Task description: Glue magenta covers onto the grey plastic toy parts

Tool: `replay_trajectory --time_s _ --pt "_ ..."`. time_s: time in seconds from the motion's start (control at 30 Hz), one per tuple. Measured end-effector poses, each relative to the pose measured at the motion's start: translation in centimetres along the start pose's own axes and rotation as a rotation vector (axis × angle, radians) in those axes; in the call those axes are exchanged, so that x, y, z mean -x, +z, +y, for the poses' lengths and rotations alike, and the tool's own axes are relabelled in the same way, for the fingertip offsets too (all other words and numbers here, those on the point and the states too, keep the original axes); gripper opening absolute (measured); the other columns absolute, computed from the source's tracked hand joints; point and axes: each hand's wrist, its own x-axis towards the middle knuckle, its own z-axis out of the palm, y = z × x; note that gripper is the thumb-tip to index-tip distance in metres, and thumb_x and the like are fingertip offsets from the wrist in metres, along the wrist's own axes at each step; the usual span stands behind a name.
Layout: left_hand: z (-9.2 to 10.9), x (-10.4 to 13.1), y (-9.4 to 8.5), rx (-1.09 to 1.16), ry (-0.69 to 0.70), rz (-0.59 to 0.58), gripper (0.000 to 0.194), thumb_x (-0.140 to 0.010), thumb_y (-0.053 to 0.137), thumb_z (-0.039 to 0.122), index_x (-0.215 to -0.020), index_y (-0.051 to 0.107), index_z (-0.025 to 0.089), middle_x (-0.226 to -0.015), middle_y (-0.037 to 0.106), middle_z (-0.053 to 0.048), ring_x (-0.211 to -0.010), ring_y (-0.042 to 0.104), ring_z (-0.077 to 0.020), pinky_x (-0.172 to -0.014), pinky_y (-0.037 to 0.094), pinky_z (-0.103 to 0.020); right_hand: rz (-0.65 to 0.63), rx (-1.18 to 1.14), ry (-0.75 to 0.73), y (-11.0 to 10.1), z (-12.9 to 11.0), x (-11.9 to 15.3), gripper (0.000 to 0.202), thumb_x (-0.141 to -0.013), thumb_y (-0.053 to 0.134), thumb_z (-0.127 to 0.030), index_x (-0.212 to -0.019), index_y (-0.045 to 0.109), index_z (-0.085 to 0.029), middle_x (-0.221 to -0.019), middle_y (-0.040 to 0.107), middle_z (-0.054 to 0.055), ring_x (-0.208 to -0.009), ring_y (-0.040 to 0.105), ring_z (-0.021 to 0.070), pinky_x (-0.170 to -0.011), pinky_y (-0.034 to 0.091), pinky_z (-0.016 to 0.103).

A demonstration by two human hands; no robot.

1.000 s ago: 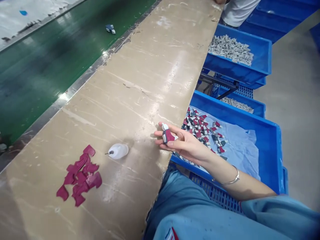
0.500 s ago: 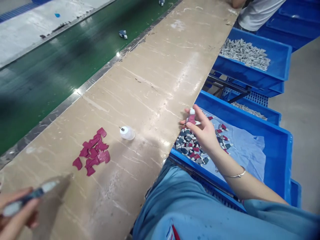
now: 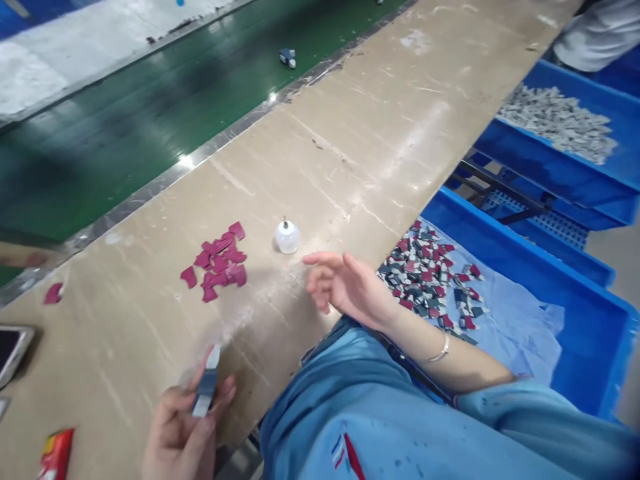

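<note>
My left hand [image 3: 183, 427] grips a small dark blue and white plastic piece [image 3: 206, 385] between thumb and fingers, above the near part of the table. My right hand [image 3: 345, 287] holds nothing; its fingers are apart and loosely curled over the table edge. Just beyond its fingertips stands a small white squeeze bottle [image 3: 287, 237] with a thin metal tip. Left of the bottle lies a loose pile of dark red plastic pieces [image 3: 220, 263].
On the right, a blue bin [image 3: 585, 320] holds many red, dark blue and white pieces [image 3: 430, 273]. Grey parts [image 3: 560, 120] fill another bin behind. A green conveyor belt [image 3: 150, 113] carries a small piece [image 3: 287, 57]. A phone [image 3: 13, 350] and red packet [image 3: 56, 453] lie left.
My right hand has left the bin, where it held a red and white piece, and is now empty over the table. My left hand has moved right with its piece. The view has shifted left.
</note>
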Motion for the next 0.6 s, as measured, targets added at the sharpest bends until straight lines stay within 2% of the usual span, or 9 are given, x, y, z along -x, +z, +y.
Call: replay_trajectory --time_s 0.03,0.1,0.17,0.23,0.3,0.37,0.47,0.53,0.6 --pt "-0.2 0.1 0.8 0.003 0.029 0.026 0.047 -0.059 0.112 0.037 -0.071 0.069 0.02 -0.103 0.09 -0.005 -0.076 0.087 -0.023 -0.074 0.076 -0.032 -0.085 -0.161 0.161 1.5 0.4 -1.0 0.059 -0.093 0.071 -0.077 -0.114 0.075 -0.022 -0.083 0.075 0.002 -0.06 0.061 0.0148 -0.054 0.054 0.028" --pt "-0.7 0.3 2.4 -0.009 0.132 0.101 0.049 -0.065 0.11 0.038 -0.07 0.064 0.02 -0.113 0.089 -0.004 -0.085 0.087 -0.0192 -0.076 0.073 -0.024 -0.132 -0.434 0.367 3.4 0.8 -2.9 0.06 -0.095 0.07 -0.076 -0.113 0.074 -0.018 -0.083 0.074 0.002 -0.058 0.055 0.0117 -0.05 0.049 0.024" --pt "-1.1 0.5 4.0 -0.087 0.238 0.149 0.047 -0.072 0.105 0.034 -0.07 0.06 0.02 -0.126 0.085 -0.007 -0.104 0.086 -0.0189 -0.082 0.07 -0.019 -0.09 -0.62 0.434 4.0 0.7 -4.7 0.053 -0.1 0.071 -0.068 -0.108 0.072 -0.016 -0.078 0.07 -0.001 -0.055 0.049 0.0083 -0.046 0.044 0.019" --pt "-1.4 0.7 5.1 -0.214 0.308 0.155 0.043 -0.078 0.1 0.033 -0.073 0.058 0.021 -0.144 0.078 -0.012 -0.116 0.083 -0.022 -0.079 0.068 -0.02 -0.061 -0.67 0.418 3.7 0.3 -6.0 0.043 -0.103 0.074 -0.059 -0.099 0.07 -0.017 -0.066 0.06 -0.007 -0.049 0.04 0.006 -0.042 0.036 0.015" --pt "-1.4 0.7 5.6 -0.336 0.338 0.12 0.039 -0.085 0.094 0.036 -0.078 0.058 0.022 -0.164 0.065 -0.018 -0.119 0.083 -0.0267 -0.073 0.067 -0.025 -0.092 -0.575 0.378 3.3 -0.1 -6.6 0.038 -0.101 0.079 -0.053 -0.09 0.066 -0.019 -0.055 0.047 -0.013 -0.044 0.028 0.0051 -0.038 0.027 0.015" --pt "-1.3 0.6 5.7 -0.408 0.33 0.059 0.039 -0.09 0.089 0.039 -0.08 0.055 0.023 -0.172 0.057 -0.02 -0.126 0.081 -0.0308 -0.074 0.065 -0.029 -0.147 -0.403 0.316 3.4 -0.1 -6.4 0.042 -0.094 0.087 -0.053 -0.082 0.063 -0.02 -0.05 0.039 -0.016 -0.042 0.017 0.0045 -0.037 0.02 0.016" --pt "-1.1 0.5 5.6 -0.376 0.268 -0.044 0.04 -0.094 0.082 0.035 -0.079 0.047 0.026 -0.157 0.072 -0.018 -0.135 0.077 -0.0314 -0.082 0.066 -0.031 -0.145 -0.137 0.142 4.7 0.8 -4.8 0.053 -0.082 0.094 -0.064 -0.076 0.062 -0.022 -0.047 0.04 -0.015 -0.041 0.015 0.0031 -0.038 0.017 0.018" --pt "-1.0 0.5 5.7 -0.307 0.231 -0.053 0.038 -0.093 0.082 0.031 -0.083 0.046 0.027 -0.141 0.082 -0.014 -0.119 0.084 -0.0268 -0.08 0.066 -0.029 -0.074 0.021 0.013 6.0 1.7 -3.4 0.058 -0.076 0.095 -0.071 -0.079 0.064 -0.023 -0.046 0.045 -0.012 -0.038 0.021 0.0036 -0.038 0.017 0.02" --pt "-0.8 0.6 6.0 -0.242 0.215 -0.037 0.034 -0.09 0.086 0.029 -0.096 0.053 0.027 -0.13 0.086 -0.009 -0.095 0.087 -0.021 -0.073 0.067 -0.028 0.007 0.142 -0.078 6.9 2.6 -2.3 0.059 -0.071 0.096 -0.074 -0.084 0.067 -0.024 -0.047 0.051 -0.01 -0.035 0.029 0.0058 -0.036 0.015 0.022"
